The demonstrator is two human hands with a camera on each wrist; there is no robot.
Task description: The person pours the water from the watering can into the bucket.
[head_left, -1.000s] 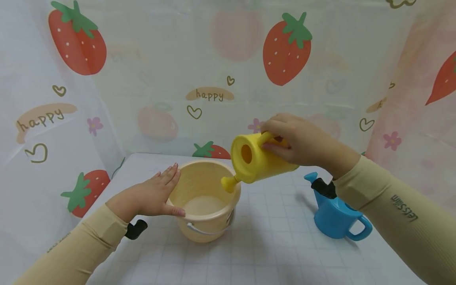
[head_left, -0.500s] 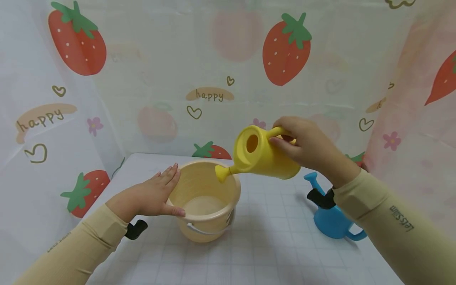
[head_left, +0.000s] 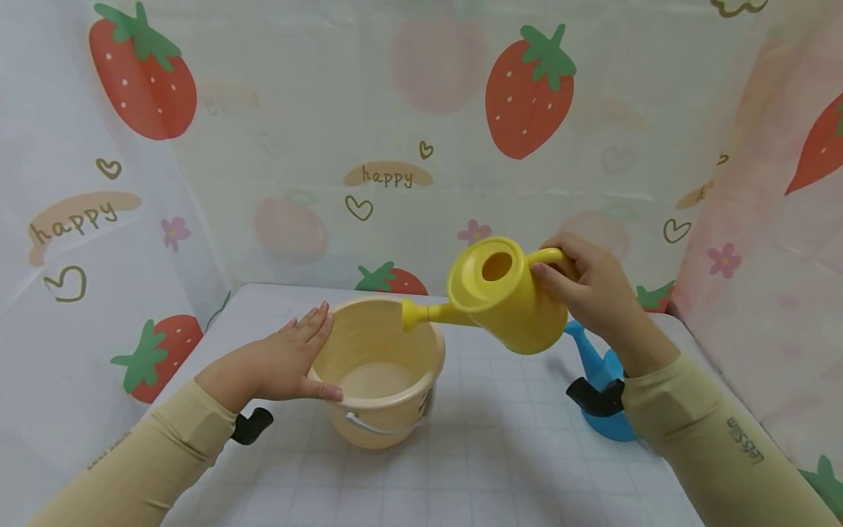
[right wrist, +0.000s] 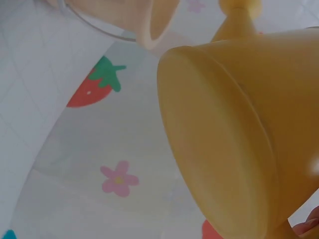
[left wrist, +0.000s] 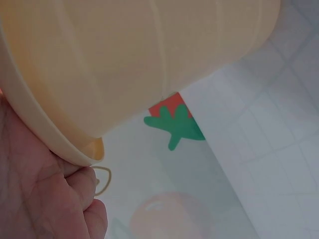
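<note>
Yellow plastic watering can point(head_left: 516, 311), spout point(head_left: 435, 315) tilted over round cream plastic bucket point(head_left: 378, 344)
Right hand point(head_left: 596, 293) grips handle point(head_left: 549, 255); left hand point(head_left: 273, 366), straight-fingered, touches rim point(head_left: 385, 402). I judge this pouring; next calls for levelling.

The left forearm point(head_left: 148, 450) is angled in from the lower left; the left hand point(head_left: 273, 364) is held with fingers point(head_left: 316, 323) straight and thumb point(head_left: 326, 390) spread wide. The right forearm point(head_left: 711, 432) is angled in from the lower right; the right hand point(head_left: 598, 289) is raised higher, its fingers curled in a grip.
</note>
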